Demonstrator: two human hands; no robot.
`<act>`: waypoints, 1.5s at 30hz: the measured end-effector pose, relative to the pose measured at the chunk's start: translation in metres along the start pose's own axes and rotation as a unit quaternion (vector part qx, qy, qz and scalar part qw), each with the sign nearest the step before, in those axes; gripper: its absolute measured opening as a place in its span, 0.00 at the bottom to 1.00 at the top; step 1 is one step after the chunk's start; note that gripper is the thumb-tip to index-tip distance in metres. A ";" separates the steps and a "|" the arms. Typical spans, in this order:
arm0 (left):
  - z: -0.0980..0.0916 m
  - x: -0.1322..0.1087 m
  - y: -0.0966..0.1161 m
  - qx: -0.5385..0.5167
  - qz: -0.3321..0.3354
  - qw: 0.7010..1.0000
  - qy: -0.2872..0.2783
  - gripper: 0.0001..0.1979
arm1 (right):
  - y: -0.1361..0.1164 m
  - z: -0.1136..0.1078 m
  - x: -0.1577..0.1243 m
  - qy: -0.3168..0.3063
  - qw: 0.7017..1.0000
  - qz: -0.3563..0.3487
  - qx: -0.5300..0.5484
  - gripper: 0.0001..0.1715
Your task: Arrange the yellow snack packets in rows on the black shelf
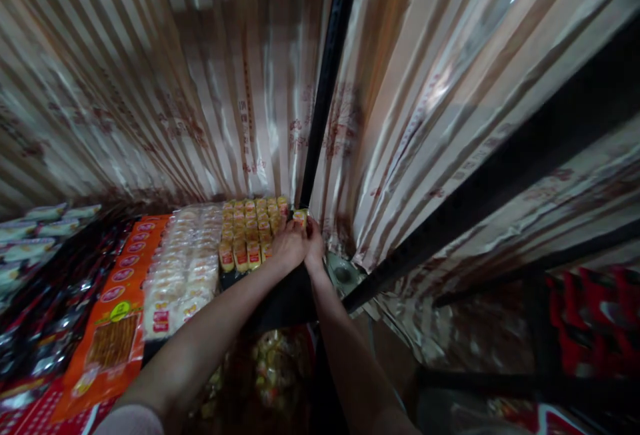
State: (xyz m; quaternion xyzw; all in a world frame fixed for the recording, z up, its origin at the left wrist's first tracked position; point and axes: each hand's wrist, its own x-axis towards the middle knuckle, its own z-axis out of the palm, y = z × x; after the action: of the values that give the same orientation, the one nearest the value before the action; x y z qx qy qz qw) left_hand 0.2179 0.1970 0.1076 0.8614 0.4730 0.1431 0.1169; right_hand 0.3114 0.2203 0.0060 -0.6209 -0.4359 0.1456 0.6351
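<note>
Both arms reach forward to the far right corner of a dark shelf. My left hand [290,246] and my right hand [314,245] are close together, fingers closed around a small yellow snack packet [301,217]. Part of the left fingers is hidden behind the hand itself. Just left of the hands stand tight rows of similar yellow packets [241,255] with red labels, upright and in columns. The held packet is level with the back rows, beside the black upright post.
Left of the yellow packets lie clear-wrapped white snacks [170,281], orange snack bags [116,315] and dark packets [55,315]. A black post [325,88] rises at the corner before pleated printed sheeting [240,75]. A diagonal black beam [480,181] crosses the right; red packs [595,315] stand beyond it.
</note>
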 end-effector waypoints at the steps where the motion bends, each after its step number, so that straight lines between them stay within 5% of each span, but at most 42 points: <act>1: 0.000 0.006 -0.003 0.040 0.026 0.999 -0.006 0.19 | 0.003 0.006 0.008 0.004 1.000 0.005 0.006 0.23; 6: 0.009 0.025 -0.018 0.155 0.066 0.984 -0.050 0.24 | 0.019 0.028 0.033 -0.003 0.999 0.040 0.037 0.21; 13: 0.011 0.032 -0.029 0.174 0.076 0.980 -0.064 0.26 | 0.033 0.043 0.045 -0.027 0.994 0.076 0.076 0.16; 41: 0.029 0.045 -0.040 0.159 0.066 0.983 -0.062 0.23 | 0.039 0.043 0.036 -0.074 0.994 -0.044 -0.073 0.23; 45: 0.025 0.042 -0.036 0.156 0.065 0.984 -0.058 0.22 | 0.039 0.041 0.036 -0.036 0.996 -0.026 -0.071 0.23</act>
State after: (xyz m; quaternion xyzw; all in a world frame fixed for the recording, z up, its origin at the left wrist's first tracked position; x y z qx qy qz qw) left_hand 0.2204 0.2497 0.0781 0.9049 0.4249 0.0240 -0.0014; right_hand 0.3156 0.2805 -0.0224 -0.6473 -0.4838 0.1202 0.5766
